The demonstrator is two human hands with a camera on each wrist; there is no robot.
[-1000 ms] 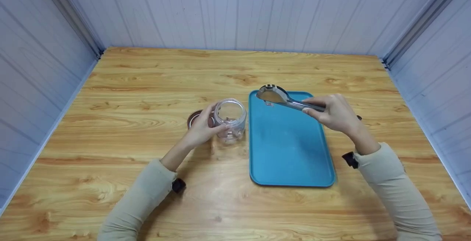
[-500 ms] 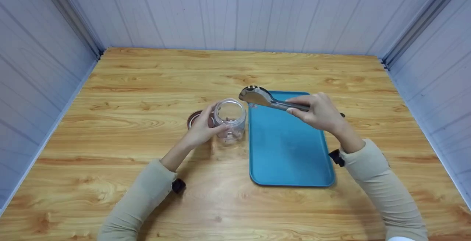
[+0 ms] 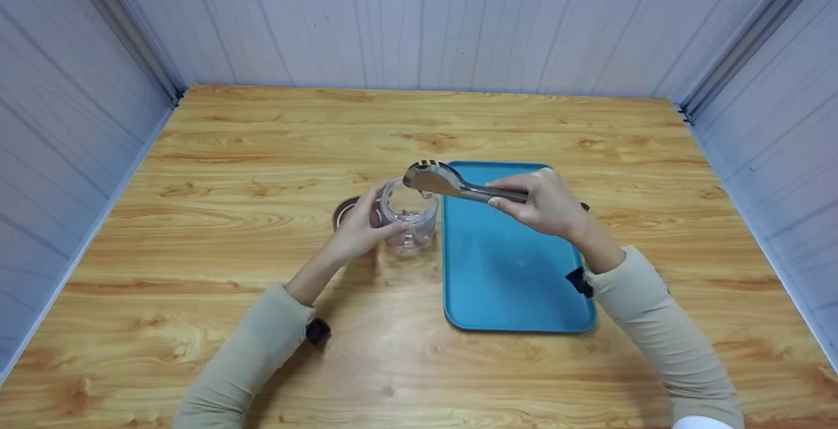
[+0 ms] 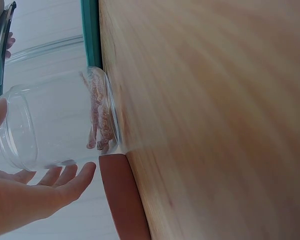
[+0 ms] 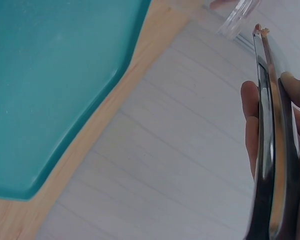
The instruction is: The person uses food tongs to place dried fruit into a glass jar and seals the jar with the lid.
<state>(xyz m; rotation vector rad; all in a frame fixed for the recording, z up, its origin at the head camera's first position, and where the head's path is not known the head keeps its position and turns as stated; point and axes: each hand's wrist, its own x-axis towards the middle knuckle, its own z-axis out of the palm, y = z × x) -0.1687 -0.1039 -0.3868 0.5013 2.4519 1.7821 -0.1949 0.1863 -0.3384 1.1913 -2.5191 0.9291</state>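
Observation:
My left hand (image 3: 360, 229) grips the side of a clear jar (image 3: 422, 226), which stands mouth up on the table. Several reddish-brown, wrinkled, stick-like pieces (image 4: 101, 107) lie on the jar's bottom. In my right hand (image 3: 546, 205) are metal tongs (image 3: 437, 179), squeezed together, their broad heads over the jar's mouth. A small reddish-brown piece (image 5: 261, 30) pokes out at the tongs' tips in the right wrist view; most of it is hidden between the heads. The brown lid (image 3: 343, 209) lies left of the jar, partly behind my left hand.
A blue rectangular tray (image 3: 510, 278) lies on the wooden table (image 3: 262, 141), just right of the jar and beneath my right hand. White panelled walls (image 3: 419, 23) enclose the table at the back and both sides.
My right hand has carried the tongs leftward from above the tray to the jar's mouth, with the small piece held in them. My left hand and the jar have stayed put.

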